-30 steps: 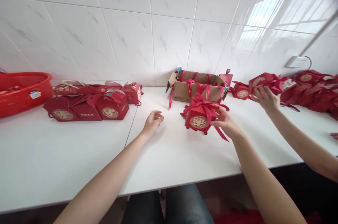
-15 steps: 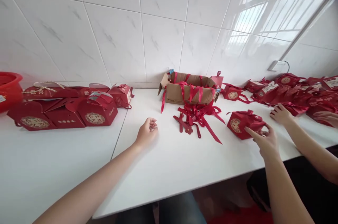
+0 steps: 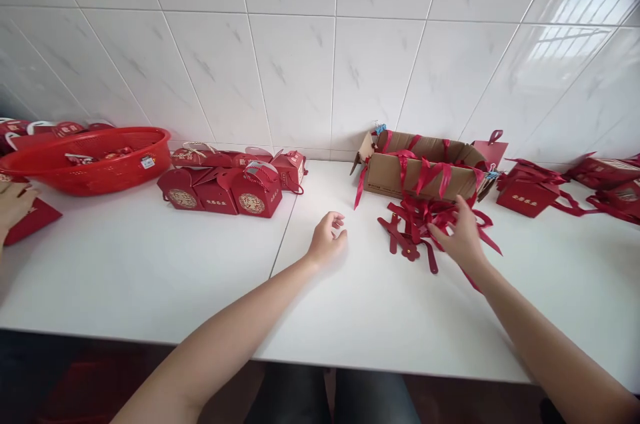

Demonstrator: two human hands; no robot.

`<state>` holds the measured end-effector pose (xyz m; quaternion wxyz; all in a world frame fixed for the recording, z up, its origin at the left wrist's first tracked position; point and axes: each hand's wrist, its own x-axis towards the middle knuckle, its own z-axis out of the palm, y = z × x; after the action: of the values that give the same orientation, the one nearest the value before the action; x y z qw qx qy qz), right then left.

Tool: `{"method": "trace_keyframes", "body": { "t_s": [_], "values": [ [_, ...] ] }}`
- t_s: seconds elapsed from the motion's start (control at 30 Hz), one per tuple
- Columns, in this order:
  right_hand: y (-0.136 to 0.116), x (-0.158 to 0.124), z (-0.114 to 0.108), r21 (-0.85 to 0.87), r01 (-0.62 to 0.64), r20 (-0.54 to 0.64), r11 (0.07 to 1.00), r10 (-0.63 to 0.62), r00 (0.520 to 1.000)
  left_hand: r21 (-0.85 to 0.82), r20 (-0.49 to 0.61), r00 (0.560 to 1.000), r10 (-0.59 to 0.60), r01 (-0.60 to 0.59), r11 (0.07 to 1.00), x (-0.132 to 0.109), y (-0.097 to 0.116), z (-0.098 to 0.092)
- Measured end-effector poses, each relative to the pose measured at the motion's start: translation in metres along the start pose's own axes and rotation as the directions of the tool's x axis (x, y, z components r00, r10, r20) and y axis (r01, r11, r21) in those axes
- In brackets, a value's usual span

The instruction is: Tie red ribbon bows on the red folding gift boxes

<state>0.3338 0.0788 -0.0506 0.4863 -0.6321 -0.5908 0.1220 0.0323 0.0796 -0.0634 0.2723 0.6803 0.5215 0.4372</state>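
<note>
My left hand (image 3: 327, 239) rests low over the white table with its fingers loosely curled, a gap showing between thumb and fingers, and nothing in it. My right hand (image 3: 463, 237) is spread over the right side of a pile of red ribbons (image 3: 413, 214); thumb and forefinger are apart and hold nothing. Several dark red straps (image 3: 400, 237), one with a flower-shaped end, lie at the pile's left. Behind it stands a cardboard carton (image 3: 390, 174) with red ribbons draped over its rim. A red gift box (image 3: 530, 191) with a ribbon on top sits right of the carton.
Left of my left hand stand several red gift boxes (image 3: 217, 191) with round gold emblems. A red plastic basket (image 3: 100, 171) lies farther left, with another person's hand (image 3: 15, 207) near it. More red boxes (image 3: 607, 174) are at the right, along the tiled wall (image 3: 295, 77).
The view has turned left. My right hand has let go of the gift box and moved left to the ribbons. The box now stands farther back, beside the carton. My left hand stays loosely curled.
</note>
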Motion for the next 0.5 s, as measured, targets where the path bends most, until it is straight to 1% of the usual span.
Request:
{"method": "trace_keyframes", "body": {
  "t_s": [0.07,0.13,0.17,0.2,0.23,0.27,0.3,0.33,0.37,0.4,0.43,0.5],
  "values": [
    [-0.030,-0.003,0.031,-0.019,0.102,0.110,0.995,-0.099,0.989,0.042,-0.096,0.994,0.043,-0.039,0.998,0.004,0.002,-0.015],
    [-0.052,-0.010,0.057,0.012,0.185,0.166,0.983,-0.184,0.969,0.125,-0.229,0.968,0.104,-0.077,0.989,0.012,0.002,-0.039],
    [-0.061,-0.016,0.069,0.036,0.232,0.183,0.972,-0.235,0.955,0.256,-0.355,0.917,0.182,-0.092,0.962,0.016,0.000,-0.053],
    [-0.067,-0.023,0.078,0.049,0.296,0.209,0.954,-0.299,0.931,0.370,-0.465,0.852,0.239,-0.058,0.927,0.020,-0.003,-0.067],
    [-0.071,-0.030,0.085,0.051,0.364,0.235,0.930,-0.365,0.901,0.436,-0.576,0.776,0.258,0.024,0.900,0.024,-0.006,-0.081],
    [-0.073,-0.038,0.090,0.041,0.428,0.266,0.903,-0.423,0.866,0.464,-0.665,0.702,0.253,0.123,0.878,0.028,-0.010,-0.094],
    [-0.074,-0.044,0.093,0.028,0.483,0.311,0.875,-0.467,0.828,0.468,-0.718,0.656,0.233,0.207,0.859,0.031,-0.014,-0.105],
    [-0.074,-0.050,0.095,0.019,0.525,0.358,0.851,-0.495,0.791,0.463,-0.745,0.635,0.205,0.270,0.844,0.033,-0.018,-0.114],
    [-0.074,-0.055,0.095,0.012,0.551,0.400,0.835,-0.509,0.762,0.462,-0.751,0.635,0.180,0.311,0.830,0.035,-0.022,-0.120],
    [-0.073,-0.057,0.094,0.009,0.561,0.431,0.828,-0.509,0.745,0.471,-0.742,0.650,0.164,0.330,0.818,0.036,-0.025,-0.125],
    [-0.072,-0.058,0.092,0.009,0.558,0.444,0.830,-0.503,0.741,0.487,-0.723,0.672,0.163,0.327,0.810,0.036,-0.028,-0.127],
    [-0.070,-0.057,0.087,0.008,0.538,0.425,0.843,-0.489,0.761,0.540,-0.664,0.717,0.212,0.264,0.799,0.036,-0.030,-0.126]
  ]
}}
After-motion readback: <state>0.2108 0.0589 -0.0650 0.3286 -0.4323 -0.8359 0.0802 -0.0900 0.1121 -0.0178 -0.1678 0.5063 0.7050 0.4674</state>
